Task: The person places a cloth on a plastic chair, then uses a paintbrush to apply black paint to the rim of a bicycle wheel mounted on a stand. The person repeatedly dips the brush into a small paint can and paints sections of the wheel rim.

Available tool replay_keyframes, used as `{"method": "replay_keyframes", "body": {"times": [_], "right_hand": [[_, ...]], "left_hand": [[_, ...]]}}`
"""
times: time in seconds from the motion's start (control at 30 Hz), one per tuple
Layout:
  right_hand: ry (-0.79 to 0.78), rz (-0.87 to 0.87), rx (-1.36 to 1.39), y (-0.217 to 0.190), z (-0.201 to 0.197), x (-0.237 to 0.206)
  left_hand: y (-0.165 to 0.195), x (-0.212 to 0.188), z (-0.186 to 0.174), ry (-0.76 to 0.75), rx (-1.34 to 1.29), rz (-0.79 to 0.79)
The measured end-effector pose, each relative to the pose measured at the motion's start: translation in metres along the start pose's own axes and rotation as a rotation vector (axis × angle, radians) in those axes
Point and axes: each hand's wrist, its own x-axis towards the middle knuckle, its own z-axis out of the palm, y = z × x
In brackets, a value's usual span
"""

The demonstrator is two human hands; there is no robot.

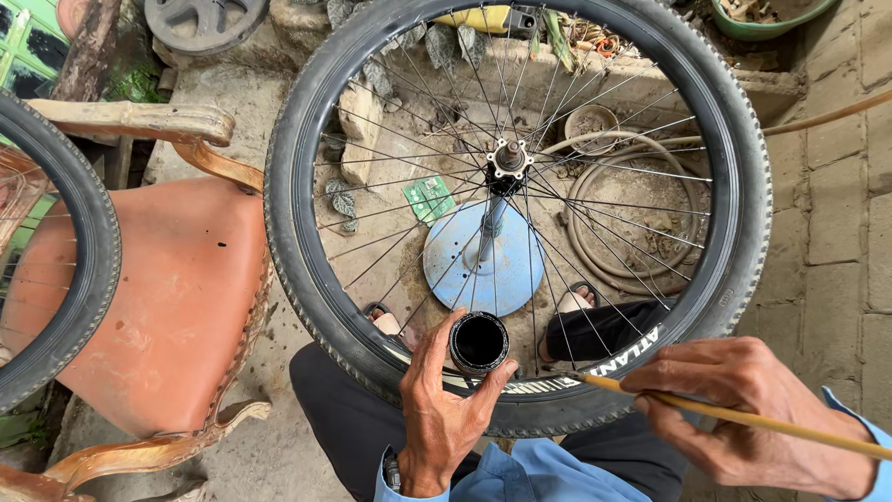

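Black rubber roll, cylindrical, sits pinched in the left hand against the knobbly tyre; the right hand grips a thin wooden stick, its tip seemingly touching the rim.

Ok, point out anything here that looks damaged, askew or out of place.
The orange chair has dark specks on its worn seat, and a second wheel leans across it. A green circuit board lies loose on the dirty ground among stones. The wheel on the blue stand looks sound.
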Motion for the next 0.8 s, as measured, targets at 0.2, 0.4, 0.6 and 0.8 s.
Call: {"method": "replay_keyframes", "body": {"times": [0.2, 0.4, 0.6, 0.8], "right_hand": [[-0.036, 0.02, 0.068, -0.004, 0.004, 0.005], [-0.064, 0.044, -0.017, -0.003, -0.004, 0.005], [-0.134, 0.089, -0.018, 0.002, -0.004, 0.011], [-0.145, 0.095, 0.008, 0.002, -0.001, 0.012]], "left_hand": [[-0.003, -0.002, 0.001, -0.006, -0.004, 0.014], [-0.002, -0.002, -0.001, -0.01, -0.01, 0.02], [-0.002, -0.002, -0.001, -0.01, -0.014, 0.013], [-0.001, -0.003, -0.003, -0.012, -0.018, 0.007]]}}
